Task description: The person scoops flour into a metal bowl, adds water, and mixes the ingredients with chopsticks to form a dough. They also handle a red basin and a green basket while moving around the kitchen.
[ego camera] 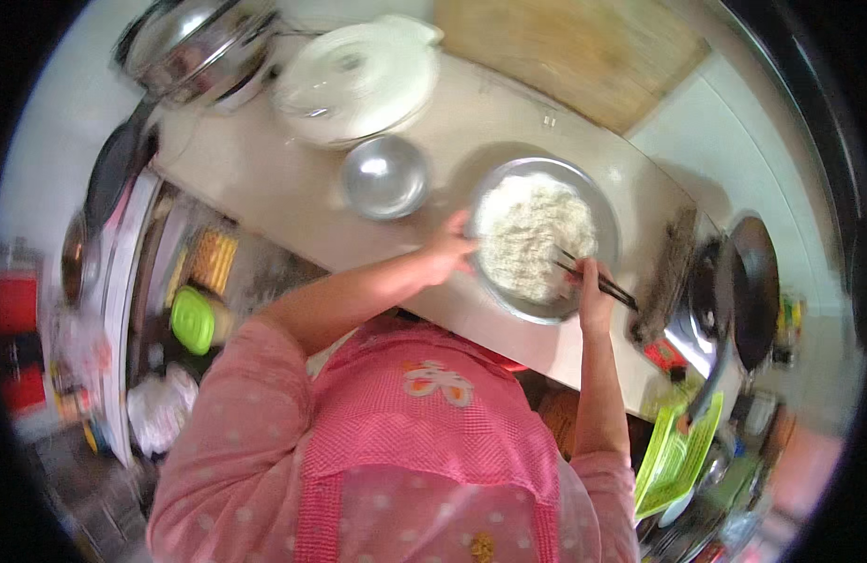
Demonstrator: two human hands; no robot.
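A wide metal bowl (606, 200) stands on the counter before me, with a white, lumpy, flour-like mass (528, 232) in it. Against the bowl's left side rests my left hand (453, 246), its fingers at the rim. My right hand (594, 285) grips a pair of dark chopsticks (620, 292) over the bowl's right part. The chopsticks' front ends reach into the white mass. Left of this bowl sits a smaller metal bowl (386, 177), apart from my hands; whether it holds anything is unclear.
Behind the small bowl is a large white lidded vessel (359, 77). A stainless pot (194, 56) stands at the far left. A wooden board (574, 49) lies along the back. On the right are a dark frying pan (753, 292) and a green plastic basket (676, 457).
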